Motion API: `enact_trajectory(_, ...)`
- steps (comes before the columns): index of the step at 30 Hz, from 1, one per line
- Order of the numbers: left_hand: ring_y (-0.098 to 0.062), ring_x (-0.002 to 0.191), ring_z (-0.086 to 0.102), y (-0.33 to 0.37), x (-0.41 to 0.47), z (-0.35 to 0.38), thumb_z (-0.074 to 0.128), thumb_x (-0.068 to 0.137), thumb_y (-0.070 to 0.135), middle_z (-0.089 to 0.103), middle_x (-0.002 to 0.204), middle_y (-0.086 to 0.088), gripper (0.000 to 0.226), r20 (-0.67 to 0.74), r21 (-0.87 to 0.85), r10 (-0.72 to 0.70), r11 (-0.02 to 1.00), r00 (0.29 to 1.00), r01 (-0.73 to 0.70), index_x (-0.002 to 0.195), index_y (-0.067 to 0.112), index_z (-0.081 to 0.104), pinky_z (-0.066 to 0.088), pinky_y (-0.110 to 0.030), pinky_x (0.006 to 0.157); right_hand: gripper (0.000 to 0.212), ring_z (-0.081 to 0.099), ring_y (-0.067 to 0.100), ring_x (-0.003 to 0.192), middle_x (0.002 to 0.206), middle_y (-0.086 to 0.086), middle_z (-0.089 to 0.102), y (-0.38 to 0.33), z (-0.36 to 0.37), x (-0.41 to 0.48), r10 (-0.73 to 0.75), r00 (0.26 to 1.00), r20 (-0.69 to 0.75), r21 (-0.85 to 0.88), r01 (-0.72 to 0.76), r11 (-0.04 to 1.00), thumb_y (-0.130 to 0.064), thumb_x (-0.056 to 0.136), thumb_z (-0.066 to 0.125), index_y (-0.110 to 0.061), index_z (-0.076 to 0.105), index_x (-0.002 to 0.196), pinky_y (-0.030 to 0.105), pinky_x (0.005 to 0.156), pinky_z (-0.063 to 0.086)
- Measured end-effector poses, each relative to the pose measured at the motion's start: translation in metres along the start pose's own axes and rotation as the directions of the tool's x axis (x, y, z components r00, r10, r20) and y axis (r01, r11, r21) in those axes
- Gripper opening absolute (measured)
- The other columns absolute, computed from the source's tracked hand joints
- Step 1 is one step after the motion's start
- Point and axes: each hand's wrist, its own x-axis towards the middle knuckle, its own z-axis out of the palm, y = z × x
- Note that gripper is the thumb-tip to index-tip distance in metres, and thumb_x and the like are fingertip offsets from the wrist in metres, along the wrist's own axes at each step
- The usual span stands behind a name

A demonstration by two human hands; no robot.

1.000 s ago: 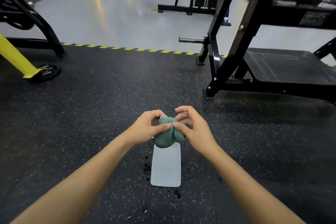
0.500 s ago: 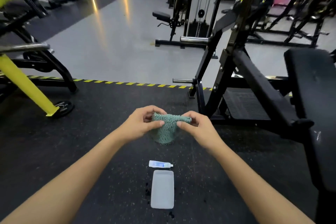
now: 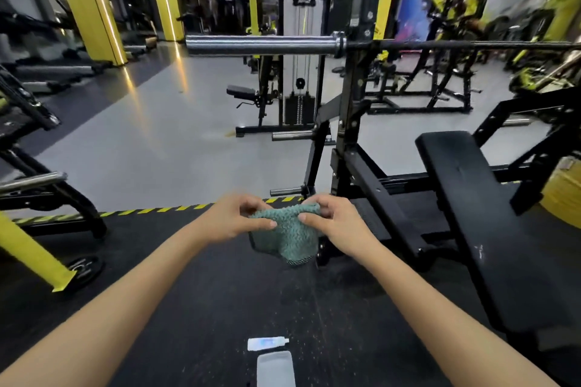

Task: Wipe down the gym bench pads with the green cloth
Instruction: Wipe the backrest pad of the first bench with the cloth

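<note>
A green knitted cloth point(image 3: 290, 234) hangs in the air in front of me, stretched between both hands. My left hand point(image 3: 237, 218) pinches its upper left edge and my right hand point(image 3: 336, 223) pinches its upper right edge. The black padded gym bench point(image 3: 478, 207) stands to the right, its long pad running away from me, about an arm's length from the cloth. Neither hand touches the bench.
A steel barbell point(image 3: 261, 44) rests across the black rack point(image 3: 358, 97) above the bench. On the black rubber floor below me lie a small white tube point(image 3: 267, 343) and a pale flat tray point(image 3: 276, 369). A yellow machine leg point(image 3: 34, 258) stands at left.
The view has tilted up from the floor to the rack and bench. Both hands have risen and pulled the bunched cloth apart, so it now hangs spread between them.
</note>
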Motion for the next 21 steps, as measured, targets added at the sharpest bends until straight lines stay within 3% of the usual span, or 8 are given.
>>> enact_trajectory(2,-0.014,0.081,0.059,0.01,0.011,0.008,0.079,0.061,0.063,0.072,0.085,-0.004,0.03,0.017,0.004,0.013,1.0,1.0,-0.013,0.08,0.039,0.077,0.045,-0.036,0.078,0.009,0.069,0.025,0.079,0.08,0.008,0.072,-0.001,-0.02,-0.005,0.0,0.999,-0.037,0.013,0.0,1.0,-0.019,0.085,0.073,-0.025,0.067,0.084,0.046,0.076,0.055)
enact_trajectory(4,-0.015,0.081,0.059,0.028,0.02,0.02,0.077,0.063,0.06,0.072,0.087,-0.014,0.027,0.025,-0.011,0.037,0.999,0.999,-0.037,0.08,0.038,0.076,0.045,-0.035,0.077,0.01,0.069,0.025,0.083,0.083,0.009,0.072,-0.001,-0.042,-0.012,-0.004,0.997,-0.073,-0.013,0.003,1.0,-0.033,0.08,0.074,-0.029,0.067,0.085,0.045,0.077,0.054)
enact_trajectory(5,-0.013,0.08,0.059,0.038,0.026,0.027,0.079,0.066,0.056,0.072,0.086,-0.013,0.021,0.032,-0.012,0.052,0.999,0.998,-0.052,0.078,0.039,0.076,0.044,-0.033,0.076,0.011,0.069,0.026,0.085,0.086,0.011,0.072,-0.001,-0.056,-0.016,-0.005,0.996,-0.085,-0.033,0.002,0.999,-0.036,0.079,0.073,-0.03,0.067,0.086,0.045,0.078,0.054)
enact_trajectory(7,-0.009,0.076,0.059,0.06,0.039,0.046,0.083,0.074,0.044,0.071,0.081,-0.002,0.01,0.045,-0.006,0.071,0.997,0.996,-0.071,0.074,0.037,0.077,0.044,-0.027,0.073,0.008,0.069,0.022,0.085,0.086,0.007,0.073,0.003,-0.086,-0.024,-0.009,0.995,-0.1,-0.03,0.006,1.0,-0.025,0.084,0.074,-0.029,0.067,0.085,0.041,0.078,0.054)
enact_trajectory(10,0.003,0.063,0.059,0.087,0.068,0.082,0.075,0.087,0.012,0.069,0.067,0.012,0.012,0.076,-0.041,0.095,0.995,0.993,-0.092,0.078,0.02,0.072,0.043,-0.013,0.064,0.015,0.07,0.017,0.083,0.084,0.0,0.074,0.012,-0.136,-0.036,-0.001,0.993,-0.122,-0.02,-0.001,1.0,-0.014,0.087,0.072,-0.027,0.067,0.084,0.037,0.076,0.055)
enact_trajectory(12,0.007,0.055,0.057,0.106,0.091,0.111,0.069,0.089,0.002,0.066,0.058,0.016,0.015,0.093,-0.049,0.102,0.994,0.99,-0.098,0.079,0.012,0.068,0.039,-0.006,0.056,0.016,0.069,0.014,0.085,0.084,-0.004,0.073,0.021,-0.175,-0.043,-0.001,0.992,-0.126,-0.022,-0.002,1.0,-0.012,0.087,0.072,-0.028,0.067,0.084,0.036,0.079,0.055)
enact_trajectory(18,0.003,0.063,0.062,0.151,0.168,0.208,0.073,0.086,0.005,0.071,0.068,0.01,0.007,0.058,-0.106,0.134,0.986,0.989,-0.128,0.085,0.012,0.071,0.045,-0.012,0.06,0.012,0.066,0.006,0.077,0.076,-0.008,0.07,0.054,-0.301,-0.062,0.023,0.991,-0.134,-0.039,-0.029,0.999,-0.009,0.089,0.069,-0.02,0.068,0.085,0.026,0.069,0.051)
enact_trajectory(21,-0.002,0.066,0.063,0.175,0.202,0.253,0.075,0.082,0.014,0.072,0.07,0.004,0.003,0.043,-0.12,0.174,0.978,0.984,-0.168,0.081,0.013,0.073,0.046,-0.016,0.064,0.004,0.067,0.012,0.082,0.081,-0.006,0.072,0.076,-0.357,-0.066,0.029,0.985,-0.169,-0.075,-0.042,0.996,-0.015,0.088,0.071,-0.018,0.07,0.088,0.035,0.073,0.052)
